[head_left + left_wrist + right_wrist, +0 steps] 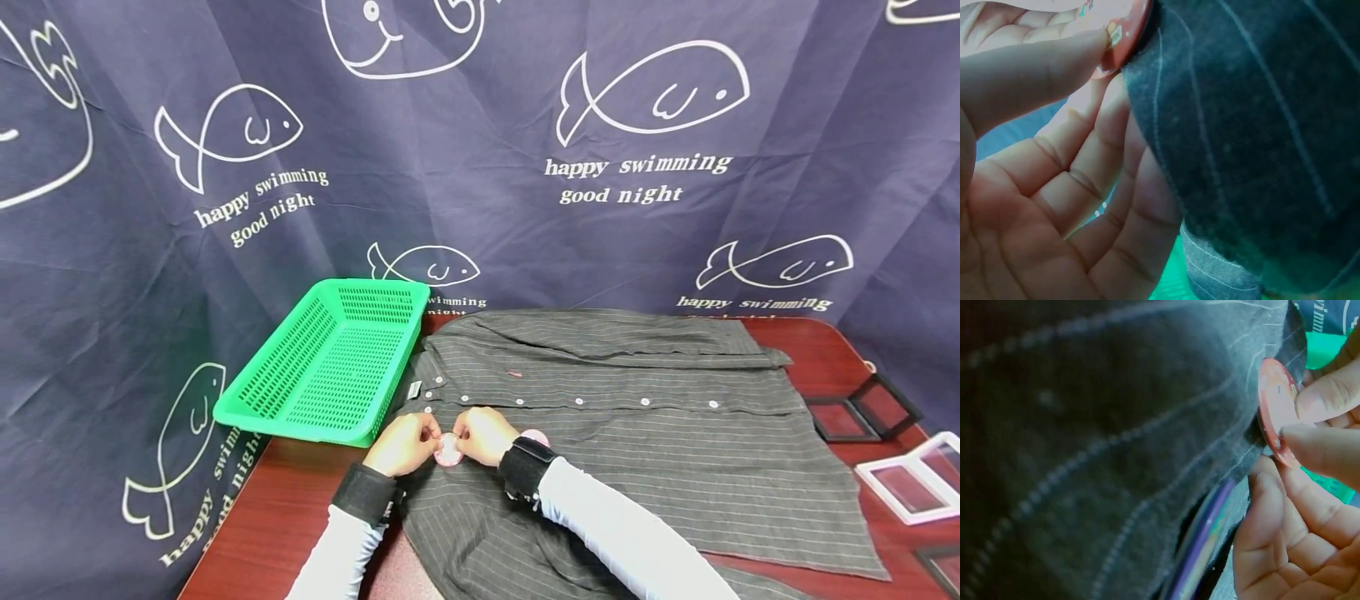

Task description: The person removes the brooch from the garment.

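A dark grey pinstriped shirt point(615, 467) with white buttons lies spread across the table, collar toward the basket. At its near front, my left hand point(401, 443) pinches the left edge of a round badge point(448, 451) with a pinkish-red rim. My right hand point(486, 435) pinches the opposite edge. In the left wrist view the thumb presses on the badge face point(1132, 31), and the other fingers lie behind the shirt cloth. The right wrist view shows the badge point(1275, 406) edge-on against the cloth. A second round badge point(536, 436) shows just beyond my right wrist.
A green plastic basket point(318, 433) stands at the left end of the red-brown table point(247, 517). Black frames point(862, 408) and a white frame point(911, 475) sit at the right edge. Behind hangs a dark blue fish-print curtain point(495, 192).
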The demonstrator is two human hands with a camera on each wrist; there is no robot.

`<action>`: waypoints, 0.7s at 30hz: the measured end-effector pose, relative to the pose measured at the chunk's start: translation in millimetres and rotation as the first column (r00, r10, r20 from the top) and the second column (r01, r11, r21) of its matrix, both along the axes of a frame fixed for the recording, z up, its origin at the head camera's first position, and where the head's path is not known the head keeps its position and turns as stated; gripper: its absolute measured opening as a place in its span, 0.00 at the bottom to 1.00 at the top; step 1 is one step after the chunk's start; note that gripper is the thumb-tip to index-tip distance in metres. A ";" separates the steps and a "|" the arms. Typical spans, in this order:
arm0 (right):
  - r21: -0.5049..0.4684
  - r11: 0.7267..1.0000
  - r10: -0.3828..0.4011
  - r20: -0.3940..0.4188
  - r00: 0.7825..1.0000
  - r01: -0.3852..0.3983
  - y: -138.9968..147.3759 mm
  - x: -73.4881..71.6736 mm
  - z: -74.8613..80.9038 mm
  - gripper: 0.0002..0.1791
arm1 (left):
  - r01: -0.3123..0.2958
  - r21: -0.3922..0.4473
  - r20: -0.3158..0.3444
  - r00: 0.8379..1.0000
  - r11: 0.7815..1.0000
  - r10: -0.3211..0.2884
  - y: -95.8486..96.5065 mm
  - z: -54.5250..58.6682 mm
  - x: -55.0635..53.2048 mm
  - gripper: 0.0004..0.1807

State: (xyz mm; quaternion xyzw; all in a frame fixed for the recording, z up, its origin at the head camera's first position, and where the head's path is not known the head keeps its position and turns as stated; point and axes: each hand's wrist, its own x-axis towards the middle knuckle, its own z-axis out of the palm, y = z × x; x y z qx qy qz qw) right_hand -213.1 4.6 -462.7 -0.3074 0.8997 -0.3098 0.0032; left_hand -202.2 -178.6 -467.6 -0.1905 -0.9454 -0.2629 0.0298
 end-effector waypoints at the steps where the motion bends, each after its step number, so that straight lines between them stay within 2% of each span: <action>1: -0.002 1.000 0.000 0.003 1.000 0.000 0.0 0.0 -0.5 0.02 | 0.002 0.003 0.002 1.000 1.000 -0.002 0.1 0.3 0.2 0.08; 7: -0.029 1.000 0.006 0.005 1.000 -0.005 0.3 -0.3 -1.2 0.02 | 0.011 0.019 -0.004 1.000 1.000 -0.011 -0.3 1.4 0.2 0.06; 15: -0.040 0.999 0.007 -0.015 1.000 -0.008 -0.4 -3.5 -3.8 0.02 | -0.019 0.060 0.056 0.998 0.998 0.016 -0.8 1.3 -2.3 0.07; 21: -0.047 0.999 0.007 -0.023 1.000 -0.008 1.1 -2.5 -1.3 0.02 | -0.032 0.060 0.007 0.999 0.998 0.032 -0.5 2.8 -0.9 0.08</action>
